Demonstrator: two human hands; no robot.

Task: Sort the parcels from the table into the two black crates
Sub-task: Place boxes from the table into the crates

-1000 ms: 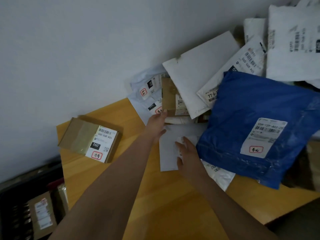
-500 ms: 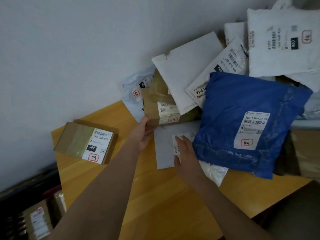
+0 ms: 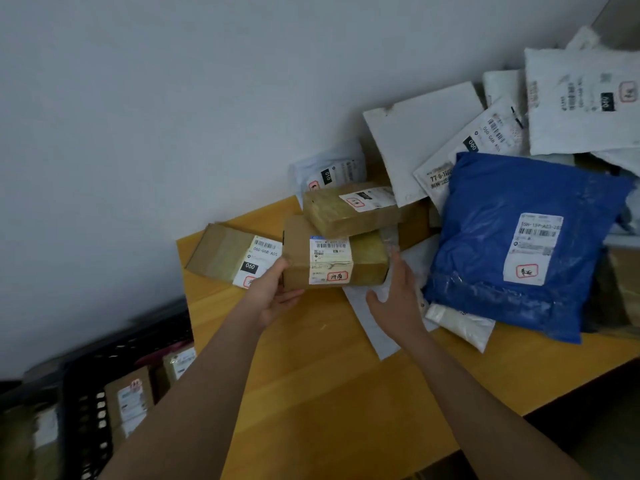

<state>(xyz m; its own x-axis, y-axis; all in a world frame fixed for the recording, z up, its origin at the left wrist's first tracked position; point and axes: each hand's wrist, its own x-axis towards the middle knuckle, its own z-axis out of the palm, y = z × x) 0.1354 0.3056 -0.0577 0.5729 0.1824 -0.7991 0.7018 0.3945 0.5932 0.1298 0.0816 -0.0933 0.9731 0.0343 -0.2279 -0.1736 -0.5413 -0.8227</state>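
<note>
Now that the left hand (image 3: pixel 273 299) has drawn a taped box (image 3: pixel 334 259) out of the pile it was buried in a second ago, that box sits clear at the near edge of the heap, thumb and fingers curled round its left end. A smaller box (image 3: pixel 353 207) has come forward with it and rides on its far edge. The right hand (image 3: pixel 394 299), which was pressing on the white mailer (image 3: pixel 377 320), has lifted and hangs beside the box's right end, fingers straight and holding nothing. With its label facing up, the box looks ready to be read and carried down to the black crate (image 3: pixel 90 403) at lower left, where other parcels already lie. The riding box may slide off as the lower one is lifted. Most of the pile on the table (image 3: pixel 311 393), including the blue bag (image 3: pixel 491 237), is still unsorted.
</note>
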